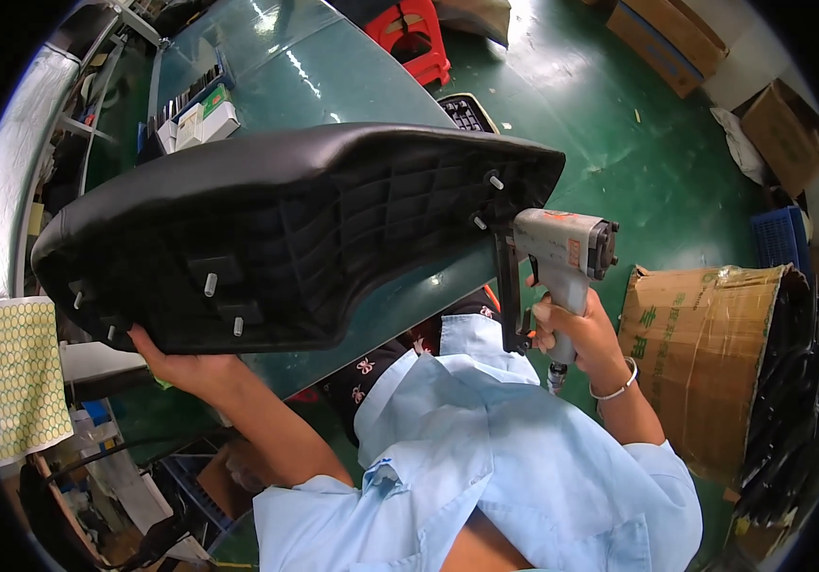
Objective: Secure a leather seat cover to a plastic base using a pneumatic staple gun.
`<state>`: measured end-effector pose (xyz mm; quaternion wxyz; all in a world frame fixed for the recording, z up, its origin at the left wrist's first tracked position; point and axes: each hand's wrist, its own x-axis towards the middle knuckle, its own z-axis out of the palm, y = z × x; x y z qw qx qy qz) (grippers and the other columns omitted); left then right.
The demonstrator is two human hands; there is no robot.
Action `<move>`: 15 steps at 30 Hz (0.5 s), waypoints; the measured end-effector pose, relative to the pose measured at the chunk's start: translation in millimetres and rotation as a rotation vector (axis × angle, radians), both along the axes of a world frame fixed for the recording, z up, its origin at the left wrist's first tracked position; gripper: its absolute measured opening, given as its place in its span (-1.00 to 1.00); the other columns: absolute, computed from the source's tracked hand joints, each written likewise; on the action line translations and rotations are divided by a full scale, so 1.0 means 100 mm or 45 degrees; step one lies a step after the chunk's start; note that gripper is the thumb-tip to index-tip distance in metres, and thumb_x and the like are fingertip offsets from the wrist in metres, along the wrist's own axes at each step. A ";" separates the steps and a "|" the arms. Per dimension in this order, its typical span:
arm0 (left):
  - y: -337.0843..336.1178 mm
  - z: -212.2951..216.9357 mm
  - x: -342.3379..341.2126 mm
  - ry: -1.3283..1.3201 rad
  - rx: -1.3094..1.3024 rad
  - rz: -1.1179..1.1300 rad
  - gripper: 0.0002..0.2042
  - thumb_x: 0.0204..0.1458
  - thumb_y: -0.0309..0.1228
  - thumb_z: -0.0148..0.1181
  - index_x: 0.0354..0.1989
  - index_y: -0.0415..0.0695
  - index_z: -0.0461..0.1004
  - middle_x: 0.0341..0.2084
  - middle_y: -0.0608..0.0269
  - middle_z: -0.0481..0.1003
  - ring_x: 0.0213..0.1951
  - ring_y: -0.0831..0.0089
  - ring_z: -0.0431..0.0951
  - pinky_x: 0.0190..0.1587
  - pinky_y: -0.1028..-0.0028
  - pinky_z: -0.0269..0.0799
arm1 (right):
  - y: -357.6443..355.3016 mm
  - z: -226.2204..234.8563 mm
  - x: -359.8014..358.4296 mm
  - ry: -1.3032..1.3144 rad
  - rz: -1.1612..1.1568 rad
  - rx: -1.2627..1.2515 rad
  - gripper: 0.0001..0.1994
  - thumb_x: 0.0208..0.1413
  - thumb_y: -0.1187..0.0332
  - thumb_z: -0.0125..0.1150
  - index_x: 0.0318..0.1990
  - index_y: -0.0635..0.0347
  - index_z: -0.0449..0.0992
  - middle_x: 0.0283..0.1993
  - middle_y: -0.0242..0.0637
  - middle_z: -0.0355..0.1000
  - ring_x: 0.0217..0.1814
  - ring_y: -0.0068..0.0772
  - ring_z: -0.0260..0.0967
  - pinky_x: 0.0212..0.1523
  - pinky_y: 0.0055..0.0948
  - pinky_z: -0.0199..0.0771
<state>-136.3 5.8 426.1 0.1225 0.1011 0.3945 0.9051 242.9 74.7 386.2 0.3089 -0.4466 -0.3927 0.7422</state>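
A long black padded seat [324, 229], like that of a scooter or motorcycle, is tilted up above the table with its ribbed underside toward me. Several metal bolts stick out of that underside. My left hand [181, 367] grips its lower left edge, thumb in front and the other fingers mostly hidden behind. In my right hand [581, 329] is a grey pneumatic staple gun [562, 250], held by its handle with the fingers wrapped round. Its black magazine is close to the seat's right end; whether they touch I cannot tell.
The green table [266, 67] lies under the seat, with a white box [207, 122] at its far left. A red stool [409, 38] stands beyond. To my right is a large cardboard box [696, 353] next to black parts. A yellow-green patterned sheet [23, 372] hangs at left.
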 end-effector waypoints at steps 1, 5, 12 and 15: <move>-0.03 -0.02 0.01 0.044 -0.008 0.009 -0.59 0.14 -0.22 -0.02 0.05 -0.27 0.35 0.01 0.09 0.40 0.01 0.22 0.44 0.07 0.30 0.40 | 0.01 0.00 0.01 0.008 0.011 0.015 -0.84 -0.02 0.44 0.20 -0.30 0.29 0.42 -0.66 -0.41 0.28 -0.65 -0.59 0.26 -0.58 -0.57 0.26; -0.02 0.00 0.13 -0.060 0.021 0.031 -0.59 0.13 -0.21 -0.02 0.04 -0.26 0.37 0.00 0.11 0.41 0.00 0.24 0.45 0.06 0.31 0.41 | -0.14 -0.08 0.07 0.028 0.075 0.049 -0.91 -0.02 0.47 0.20 -0.46 0.24 0.42 -0.66 -0.40 0.30 -0.65 -0.60 0.26 -0.58 -0.56 0.25; -0.08 0.00 0.33 -0.094 0.081 0.054 -0.59 0.13 -0.17 -0.03 0.05 -0.20 0.37 0.00 0.17 0.41 0.00 0.27 0.44 0.05 0.35 0.40 | -0.08 0.03 -0.09 -0.096 0.228 0.095 -0.71 -0.03 0.48 0.18 -0.12 0.34 0.36 -0.58 -0.37 0.32 -0.63 -0.59 0.24 -0.52 -0.56 0.28; -0.11 -0.02 0.36 -0.104 0.122 0.053 -0.59 0.12 -0.18 -0.04 0.06 -0.18 0.37 0.01 0.19 0.41 0.00 0.28 0.44 0.06 0.35 0.38 | -0.21 0.07 -0.09 -0.074 0.249 0.110 -0.84 -0.03 0.48 0.19 -0.29 0.31 0.42 -0.59 -0.38 0.32 -0.60 -0.58 0.26 -0.51 -0.56 0.28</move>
